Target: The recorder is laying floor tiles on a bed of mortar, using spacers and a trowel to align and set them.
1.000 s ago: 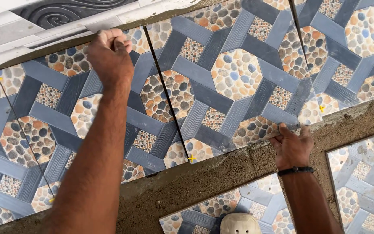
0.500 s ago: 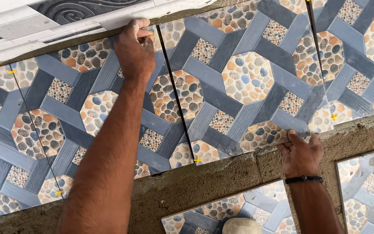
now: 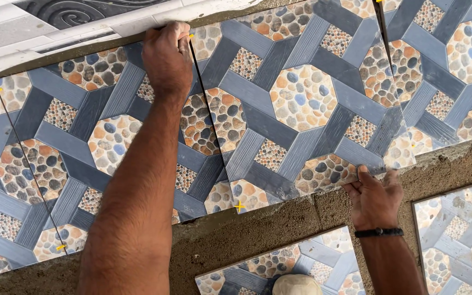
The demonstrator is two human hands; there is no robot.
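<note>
Two hands work one patterned tile (image 3: 296, 104) lying on the mortar bed (image 3: 258, 229). The left hand (image 3: 166, 57) rests at the tile's far corner, its grip closed, fingers curled onto the edge by a yellow spacer (image 3: 190, 36) in the dark joint. The right hand (image 3: 375, 196) has its grip open, fingertips pressed against the tile's near edge. Left of the right hand, a yellow cross spacer (image 3: 239, 206) sits at the corner.
</note>
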